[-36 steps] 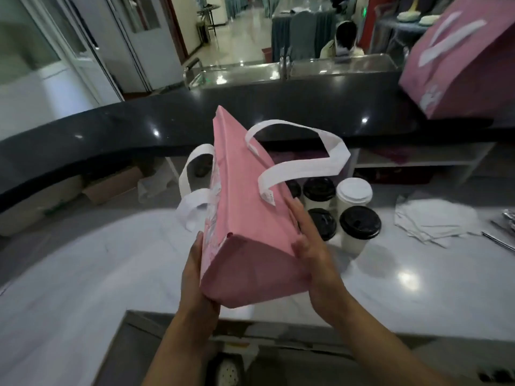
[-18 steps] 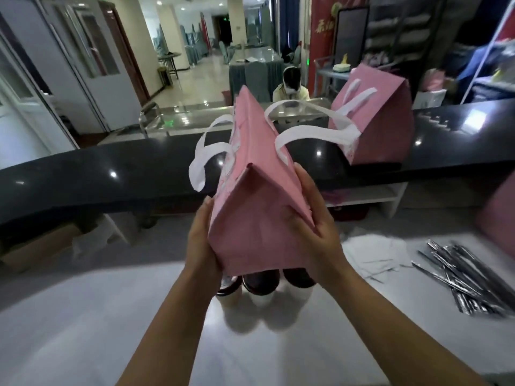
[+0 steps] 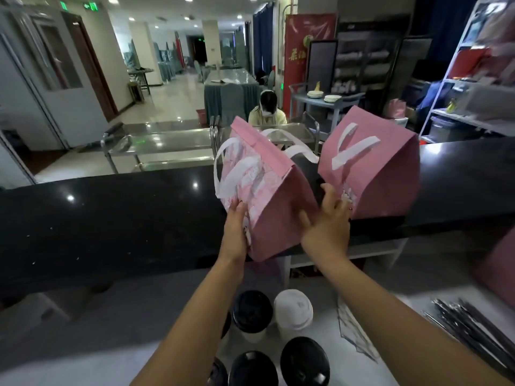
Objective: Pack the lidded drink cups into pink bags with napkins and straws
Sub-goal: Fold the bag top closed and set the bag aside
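Note:
A pink bag point(image 3: 276, 207) with white handles sits tilted at the near edge of the raised black counter point(image 3: 111, 213). My left hand point(image 3: 237, 227) presses flat against its left side. My right hand point(image 3: 326, 224) touches its right side with the fingers spread. A second pink bag point(image 3: 376, 174) stands on the counter just to the right. Below my arms, on the white worktop point(image 3: 69, 344), stand several lidded cups: one with a white lid point(image 3: 293, 309), the others with black lids point(image 3: 252, 312). Napkins point(image 3: 354, 332) and wrapped straws point(image 3: 473, 330) lie at the lower right.
Part of another pink bag point(image 3: 501, 268) shows at the right edge of the worktop. Steel trolleys point(image 3: 156, 143) stand behind the counter, and a seated person point(image 3: 267, 112) is beyond them. Shelving point(image 3: 473, 79) fills the far right.
I have carried the pink bag up and forward from over the cups to the black counter, beside the second bag. The cups now show below my arms.

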Motion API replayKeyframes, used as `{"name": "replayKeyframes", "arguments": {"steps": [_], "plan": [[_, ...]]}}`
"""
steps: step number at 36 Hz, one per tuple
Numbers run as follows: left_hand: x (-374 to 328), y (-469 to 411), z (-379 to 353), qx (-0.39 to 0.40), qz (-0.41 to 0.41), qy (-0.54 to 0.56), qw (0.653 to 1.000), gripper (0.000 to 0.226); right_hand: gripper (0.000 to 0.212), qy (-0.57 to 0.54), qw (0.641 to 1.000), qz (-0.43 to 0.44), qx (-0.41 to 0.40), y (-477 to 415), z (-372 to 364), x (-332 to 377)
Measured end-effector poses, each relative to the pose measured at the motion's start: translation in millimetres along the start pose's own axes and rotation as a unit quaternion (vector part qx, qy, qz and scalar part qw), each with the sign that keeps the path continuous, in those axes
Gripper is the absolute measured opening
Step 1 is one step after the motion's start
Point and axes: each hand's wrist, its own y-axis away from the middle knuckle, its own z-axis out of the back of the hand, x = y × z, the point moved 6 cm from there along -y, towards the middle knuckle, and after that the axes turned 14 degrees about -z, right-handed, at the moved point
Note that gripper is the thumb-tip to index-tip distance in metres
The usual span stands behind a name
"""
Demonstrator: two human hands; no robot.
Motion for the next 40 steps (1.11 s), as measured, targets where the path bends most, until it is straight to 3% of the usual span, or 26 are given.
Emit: {"name": "replayKeyframes", "arguments": {"steps": [6,8,10,13,17,20,24,40], "plan": [[16.7,1.1,-21.2,0.023,0.0,-0.026,0.999,0.027,0.031,-0.22,0.97,-0.063,0.087,-26.8,-3.7,-22.6],[11.7,-2.2,-12.3,-0.031,-0.031,-0.067,0.997,0.015,0.021,-0.277,0.948,-0.073,0.137,-30.3,-7.4,-31.4],[5.7,-10.7,6.9,-0.113,-0.063,-0.118,0.985,0.021,0.02,-0.318,0.927,-0.066,0.186,-31.6,-10.4,-39.7],[1.6,-28.5,37.7,-0.204,-0.078,-0.157,0.963,0.024,0.031,-0.298,0.926,-0.062,0.223,-31.9,-15.5,-58.0],[3.2,-61.9,50.3,-0.162,-0.026,-0.175,0.971,0.056,0.037,-0.285,0.928,-0.054,0.235,-42.3,-14.2,-58.3],[-1.7,-79.4,43.5,-0.12,-0.03,-0.108,0.986,0.041,0.025,-0.312,0.921,-0.063,0.223,-61.1,-11.2,-48.8],[-16.9,-76.7,41.6,-0.15,-0.075,-0.102,0.981,0.024,0.015,-0.325,0.925,-0.076,0.181,-80.4,-12.3,-47.9],[-26.0,-86.7,57.1,-0.15,-0.102,-0.158,0.971,0.015,0.012,-0.342,0.915,-0.11,0.185,-98.4,-31.9,-40.0]]}}
